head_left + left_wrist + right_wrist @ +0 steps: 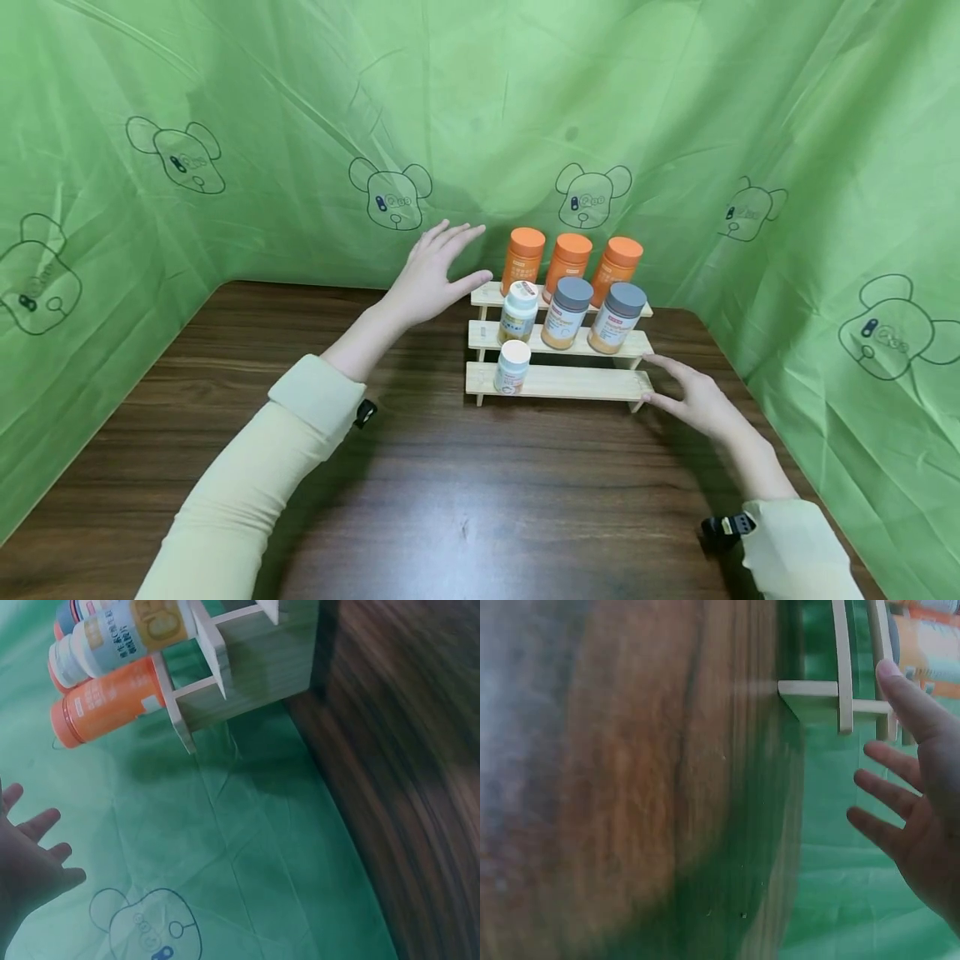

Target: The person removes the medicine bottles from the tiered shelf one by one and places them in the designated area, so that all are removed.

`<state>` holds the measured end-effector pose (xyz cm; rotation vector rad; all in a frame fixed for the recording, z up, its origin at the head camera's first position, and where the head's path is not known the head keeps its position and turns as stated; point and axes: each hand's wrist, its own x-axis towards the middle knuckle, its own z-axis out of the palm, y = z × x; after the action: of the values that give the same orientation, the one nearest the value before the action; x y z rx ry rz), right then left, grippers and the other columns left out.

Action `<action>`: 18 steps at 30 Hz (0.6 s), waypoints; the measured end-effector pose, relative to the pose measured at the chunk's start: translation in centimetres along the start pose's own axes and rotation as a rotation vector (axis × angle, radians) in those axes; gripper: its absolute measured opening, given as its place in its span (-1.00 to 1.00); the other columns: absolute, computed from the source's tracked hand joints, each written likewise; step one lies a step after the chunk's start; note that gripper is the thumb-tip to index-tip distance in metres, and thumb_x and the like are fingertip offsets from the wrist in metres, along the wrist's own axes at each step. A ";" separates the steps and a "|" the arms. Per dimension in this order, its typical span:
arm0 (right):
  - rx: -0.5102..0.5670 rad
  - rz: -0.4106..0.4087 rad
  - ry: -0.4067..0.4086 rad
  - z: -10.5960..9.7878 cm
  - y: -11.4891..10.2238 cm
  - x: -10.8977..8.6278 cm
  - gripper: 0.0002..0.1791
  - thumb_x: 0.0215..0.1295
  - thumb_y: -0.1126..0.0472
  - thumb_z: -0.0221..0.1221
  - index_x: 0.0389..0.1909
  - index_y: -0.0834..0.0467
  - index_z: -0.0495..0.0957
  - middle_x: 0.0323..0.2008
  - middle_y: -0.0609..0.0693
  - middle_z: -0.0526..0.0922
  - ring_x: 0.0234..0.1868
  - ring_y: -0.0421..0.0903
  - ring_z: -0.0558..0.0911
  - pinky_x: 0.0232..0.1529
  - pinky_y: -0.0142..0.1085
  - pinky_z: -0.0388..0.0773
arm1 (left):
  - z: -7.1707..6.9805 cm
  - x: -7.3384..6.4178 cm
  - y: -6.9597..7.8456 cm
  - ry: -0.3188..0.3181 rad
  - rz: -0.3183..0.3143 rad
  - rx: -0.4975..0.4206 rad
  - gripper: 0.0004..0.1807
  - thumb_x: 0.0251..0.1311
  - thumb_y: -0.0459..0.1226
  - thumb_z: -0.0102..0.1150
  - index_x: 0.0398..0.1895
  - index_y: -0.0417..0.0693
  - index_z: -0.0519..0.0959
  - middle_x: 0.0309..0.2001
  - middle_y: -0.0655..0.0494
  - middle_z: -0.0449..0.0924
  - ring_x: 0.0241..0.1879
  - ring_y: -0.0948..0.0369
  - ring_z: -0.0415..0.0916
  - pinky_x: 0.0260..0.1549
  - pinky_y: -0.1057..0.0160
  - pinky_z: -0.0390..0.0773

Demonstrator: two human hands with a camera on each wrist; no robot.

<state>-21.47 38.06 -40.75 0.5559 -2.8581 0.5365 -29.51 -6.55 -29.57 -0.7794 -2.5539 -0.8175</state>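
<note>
A three-step wooden rack (577, 382) stands on the table. Three orange bottles (567, 258) line its top step. On the middle step are a white bottle with a yellow label (518, 314) and two grey-capped bottles (566, 312). A small white bottle (513, 367) sits at the left of the bottom step. My left hand (427, 279) is raised left of the rack, fingers spread, holding nothing. At the rack's right end is my right hand (697, 402), its fingers extended and fingertips close to the step ends; it also shows in the right wrist view (922, 802).
The brown wooden table (450, 500) extends in front of the rack and to both sides. Green cloth (480, 100) with printed bear outlines hangs behind and at the sides, close behind the rack. Black straps with small devices (727, 528) are at both wrists.
</note>
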 end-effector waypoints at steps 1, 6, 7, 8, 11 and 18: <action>0.020 -0.005 0.008 0.1 0.2 0.1 -0.32 0.15 -0.02 0.30 0.27 0.08 0.35 0.18 0.22 0.47 0.18 0.29 0.42 0.09 0.19 0.35 | 0.1 0.3 0.0 -0.001 -0.002 -0.022 -0.22 0.17 0.29 -0.03 0.44 0.35 0.08 0.44 0.12 0.09 0.47 0.02 -0.21 0.36 -0.20 -0.23; 0.099 -0.031 -0.014 0.5 1.4 0.4 -0.45 0.12 0.04 0.33 0.13 0.09 0.44 0.11 0.14 0.53 0.14 0.22 0.48 0.08 0.15 0.40 | 0.7 1.9 -0.1 -0.014 -0.024 -0.114 -0.22 0.18 0.27 0.00 0.44 0.35 0.08 0.43 0.27 0.10 0.47 0.05 -0.20 0.35 -0.20 -0.14; 0.111 -0.037 -0.026 0.7 1.6 0.5 -0.45 0.12 0.04 0.33 0.13 0.09 0.45 0.10 0.14 0.54 0.14 0.21 0.48 0.07 0.15 0.41 | 0.9 2.3 0.0 -0.018 -0.027 -0.132 -0.22 0.18 0.27 0.00 0.44 0.35 0.08 0.43 0.29 0.11 0.47 0.05 -0.19 0.35 -0.19 -0.12; 0.125 -0.039 -0.041 0.8 1.7 0.5 -0.46 0.13 0.05 0.33 0.13 0.09 0.45 0.11 0.13 0.53 0.15 0.19 0.47 0.08 0.14 0.42 | 1.0 2.6 0.1 -0.021 -0.031 -0.148 -0.22 0.18 0.27 -0.01 0.44 0.35 0.08 0.42 0.32 0.12 0.47 0.05 -0.18 0.35 -0.18 -0.10; 0.160 -0.039 -0.076 1.2 2.3 0.7 -0.47 0.15 0.05 0.31 0.15 0.06 0.46 0.15 0.11 0.52 0.18 0.17 0.44 0.11 0.11 0.41 | 1.3 3.5 0.3 -0.031 -0.054 -0.212 -0.22 0.17 0.28 -0.01 0.44 0.36 0.09 0.42 0.33 0.12 0.46 0.08 -0.15 0.35 -0.15 -0.04; 0.256 0.041 -0.135 1.5 3.0 0.8 -0.49 0.17 0.03 0.29 0.16 -0.04 0.46 0.15 0.06 0.53 0.20 0.08 0.44 0.13 -0.33 0.37 | 2.0 5.2 1.1 -0.041 -0.096 -0.357 -0.26 0.20 0.24 0.00 0.43 0.34 0.11 0.40 0.23 0.19 0.41 0.15 -0.01 0.33 -0.04 0.10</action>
<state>-23.53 39.80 -42.86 0.5957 -2.9522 0.9146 -33.25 -2.53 -28.17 -0.7843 -2.5295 -1.3263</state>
